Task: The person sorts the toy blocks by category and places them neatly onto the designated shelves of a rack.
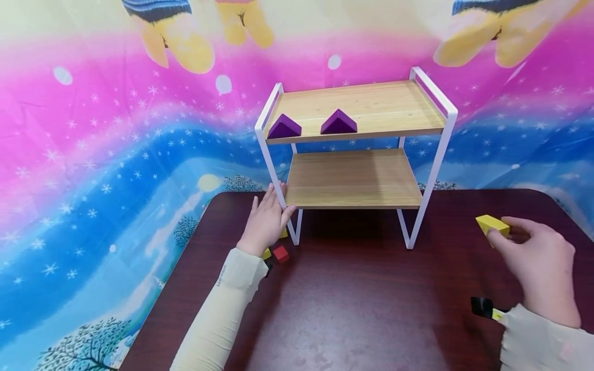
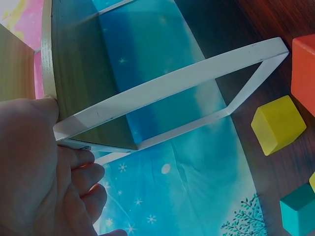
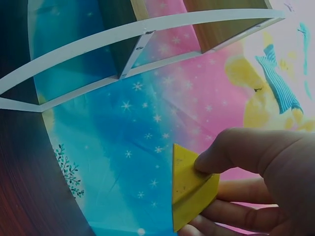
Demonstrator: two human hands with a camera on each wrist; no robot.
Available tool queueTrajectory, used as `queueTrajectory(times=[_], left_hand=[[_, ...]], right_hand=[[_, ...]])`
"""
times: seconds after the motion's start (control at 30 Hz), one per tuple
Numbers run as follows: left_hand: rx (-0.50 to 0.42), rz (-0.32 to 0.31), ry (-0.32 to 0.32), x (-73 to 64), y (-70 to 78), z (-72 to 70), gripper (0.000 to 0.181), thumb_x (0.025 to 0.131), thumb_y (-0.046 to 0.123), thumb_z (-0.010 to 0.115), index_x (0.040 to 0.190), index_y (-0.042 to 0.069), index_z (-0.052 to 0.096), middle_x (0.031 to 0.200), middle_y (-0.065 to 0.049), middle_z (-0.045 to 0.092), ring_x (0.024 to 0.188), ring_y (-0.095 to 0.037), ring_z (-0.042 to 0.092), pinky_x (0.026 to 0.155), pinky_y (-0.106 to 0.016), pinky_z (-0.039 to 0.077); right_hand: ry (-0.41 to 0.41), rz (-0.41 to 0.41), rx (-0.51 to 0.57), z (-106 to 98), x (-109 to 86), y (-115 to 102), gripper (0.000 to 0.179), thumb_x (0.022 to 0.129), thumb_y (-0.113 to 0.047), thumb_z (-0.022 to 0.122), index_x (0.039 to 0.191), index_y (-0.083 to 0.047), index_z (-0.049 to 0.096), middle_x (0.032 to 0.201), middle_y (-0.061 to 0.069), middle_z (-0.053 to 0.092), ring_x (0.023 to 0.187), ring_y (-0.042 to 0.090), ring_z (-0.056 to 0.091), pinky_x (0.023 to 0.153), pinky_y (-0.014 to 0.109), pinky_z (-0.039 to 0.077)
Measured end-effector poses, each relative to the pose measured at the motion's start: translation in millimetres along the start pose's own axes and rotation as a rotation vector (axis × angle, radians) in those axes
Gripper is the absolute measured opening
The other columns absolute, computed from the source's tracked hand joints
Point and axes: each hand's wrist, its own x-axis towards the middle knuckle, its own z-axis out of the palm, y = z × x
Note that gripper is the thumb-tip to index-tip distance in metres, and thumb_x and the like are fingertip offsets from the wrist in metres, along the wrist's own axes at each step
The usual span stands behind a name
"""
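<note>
- While the left hand (image 1: 263, 224) is resting against the left post (image 1: 271, 167) of the white-framed rack (image 1: 352, 178), left of centre in the head view, its fingers are extending upward and its thumb is lying across the post's front.
- Head view, right side: right hand (image 1: 540, 252) is pinching a yellow wedge (image 1: 492, 224) between thumb and fingers, well apart from the rack.
- Head view, upper centre: one purple wedge (image 1: 285, 127) is sitting at the left end of the upper shelf (image 1: 380, 103); another purple wedge (image 1: 339, 122) is sitting farther right along the front edge.
- Head view, left of centre: a red block (image 1: 280, 253) is lying on the dark tabletop (image 1: 362, 299) near the rack's left foot; yellow pieces (image 1: 266, 253) are showing nearby, partly hidden.
- Left wrist view: at left, the thumb is touching the rack by a shelf edge, fingers showing below; firmness, cannot tell. At right, a yellow block (image 2: 279, 125) is lying above a teal block (image 2: 298, 210).
- Right wrist view, lower right: the yellow wedge is showing against the patterned backdrop (image 3: 133, 123), thumb pressing one face.
</note>
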Motion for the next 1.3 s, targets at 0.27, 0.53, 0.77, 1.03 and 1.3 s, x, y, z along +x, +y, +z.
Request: queueTrajectory(times=[0.27, 0.53, 0.77, 1.03, 1.3], left_hand=[[0.0, 0.0, -0.002, -0.8, 0.1, -0.6, 0.069, 0.097, 0.057, 0.025, 0.151, 0.016, 0.013, 0.156, 0.003, 0.01, 0.144, -0.018, 0.005, 0.112, -0.053, 0.004], [-0.001, -0.002, -0.006, -1.5, 0.8, -2.2, 0.069, 0.097, 0.056, 0.026, 0.151, 0.016, 0.012, 0.156, 0.003, 0.01, 0.143, -0.017, 0.003, 0.112, -0.053, 0.004], [-0.006, 0.001, -0.003, -0.8, 0.2, -1.2, 0.068, 0.098, 0.054, 0.03, 0.151, 0.016, 0.013, 0.156, 0.003, 0.009, 0.143, -0.017, 0.002, 0.111, -0.054, 0.004], [-0.008, 0.007, 0.004, -0.5, 0.2, -1.4, 0.069, 0.097, 0.056, 0.028, 0.151, 0.015, 0.014, 0.156, 0.002, 0.011, 0.144, -0.019, 0.004, 0.111, -0.054, 0.004], [-0.009, -0.005, -0.008, -0.5, -0.1, -1.2, 0.07, 0.097, 0.057, 0.025, 0.152, 0.017, 0.013, 0.156, 0.003, 0.008, 0.143, -0.014, -0.002, 0.112, -0.052, 0.003]], right_hand=[[0.042, 0.012, 0.04, 0, -3.3, -6, 0.054, 0.089, -0.028, 0.062, 0.134, 0.0, 0.05, 0.119, 0.031, 0.056, 0.104, 0.043, 0.054, 0.079, 0.041, 0.046], [0.056, -0.039, 0.035, 0, -3.4, -8, 0.054, 0.089, -0.032, 0.061, 0.133, -0.002, 0.052, 0.12, 0.028, 0.057, 0.103, 0.041, 0.055, 0.076, 0.041, 0.048], [0.08, -0.137, 0.045, 3, -4.8, -9, 0.05, 0.089, -0.025, 0.063, 0.13, 0.001, 0.053, 0.115, 0.029, 0.056, 0.104, 0.044, 0.05, 0.093, 0.061, 0.03], [0.119, -0.214, 0.033, 4, -5.0, -11, 0.048, 0.087, -0.022, 0.065, 0.128, 0.0, 0.056, 0.113, 0.026, 0.057, 0.097, 0.041, 0.054, 0.081, 0.047, 0.041], [0.214, -0.322, 0.071, 8, -6.9, -14, 0.044, 0.081, -0.016, 0.069, 0.122, -0.002, 0.062, 0.11, 0.021, 0.061, 0.093, 0.032, 0.055, 0.072, 0.003, 0.022]])
